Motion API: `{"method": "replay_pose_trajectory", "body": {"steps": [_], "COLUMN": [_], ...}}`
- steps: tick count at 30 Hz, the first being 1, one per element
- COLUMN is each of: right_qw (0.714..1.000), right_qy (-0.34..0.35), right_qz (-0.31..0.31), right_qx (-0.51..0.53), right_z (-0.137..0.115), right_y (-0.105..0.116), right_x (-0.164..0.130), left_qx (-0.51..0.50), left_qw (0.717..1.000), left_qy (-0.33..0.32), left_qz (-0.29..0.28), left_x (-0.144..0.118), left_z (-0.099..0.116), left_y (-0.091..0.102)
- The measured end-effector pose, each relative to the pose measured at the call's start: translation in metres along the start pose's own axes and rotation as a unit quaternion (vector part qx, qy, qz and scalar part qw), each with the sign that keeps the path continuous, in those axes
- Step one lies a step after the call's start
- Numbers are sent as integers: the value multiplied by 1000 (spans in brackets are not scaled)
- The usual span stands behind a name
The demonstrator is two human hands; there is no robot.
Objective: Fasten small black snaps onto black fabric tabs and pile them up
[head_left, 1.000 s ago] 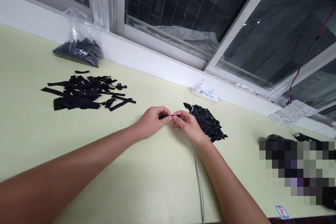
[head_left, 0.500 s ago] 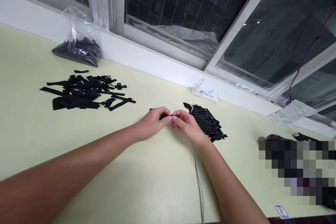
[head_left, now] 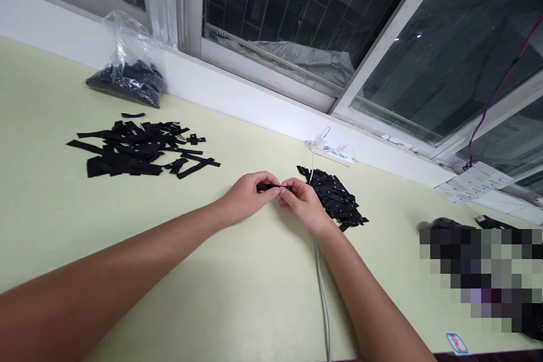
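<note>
On the head view, it's fingertips to fingertips: the left hand (head_left: 250,197) has a black fabric strip (head_left: 264,187) pinched between thumb and fingers, and the right hand (head_left: 304,202) nips it just beside, the strip held over the middle of the pale green counter (head_left: 212,294). Out to the left there's a loose scatter of black strips (head_left: 136,153) with a clear plastic bag (head_left: 131,82) of dark pieces behind it, while right by the right hand sits a denser heap of black pieces (head_left: 339,198), a white cable (head_left: 321,283) passing under the wrist
</note>
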State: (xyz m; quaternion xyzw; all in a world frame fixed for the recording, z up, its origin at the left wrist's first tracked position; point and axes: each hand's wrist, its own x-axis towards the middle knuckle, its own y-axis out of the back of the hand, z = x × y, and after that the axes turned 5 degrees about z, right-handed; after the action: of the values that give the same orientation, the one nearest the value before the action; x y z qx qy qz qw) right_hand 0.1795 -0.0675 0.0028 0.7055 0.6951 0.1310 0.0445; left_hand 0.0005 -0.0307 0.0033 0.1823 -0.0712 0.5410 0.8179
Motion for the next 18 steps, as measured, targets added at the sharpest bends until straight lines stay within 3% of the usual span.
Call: {"method": "replay_pose_trajectory", "body": {"steps": [4, 12, 15, 18], "right_qw": [1000, 1000, 998, 975], "right_qy": [6, -3, 25, 74], "right_qz": [11, 7, 14, -3], "right_qx": [-23, 25, -60, -210], "right_z": [0, -3, -5, -8], "right_y": [0, -1, -1, -4], "right_x": [-1, -1, -4, -9], "left_qx": [16, 28, 36, 44], "left_qw": [1000, 999, 996, 991], "left_qy": [10, 0, -6, -12], "left_qz": [9, 37, 79, 128], "left_x": [1, 3, 4, 5], "left_z": [0, 0, 2, 2], "left_y": [2, 4, 6, 10]}}
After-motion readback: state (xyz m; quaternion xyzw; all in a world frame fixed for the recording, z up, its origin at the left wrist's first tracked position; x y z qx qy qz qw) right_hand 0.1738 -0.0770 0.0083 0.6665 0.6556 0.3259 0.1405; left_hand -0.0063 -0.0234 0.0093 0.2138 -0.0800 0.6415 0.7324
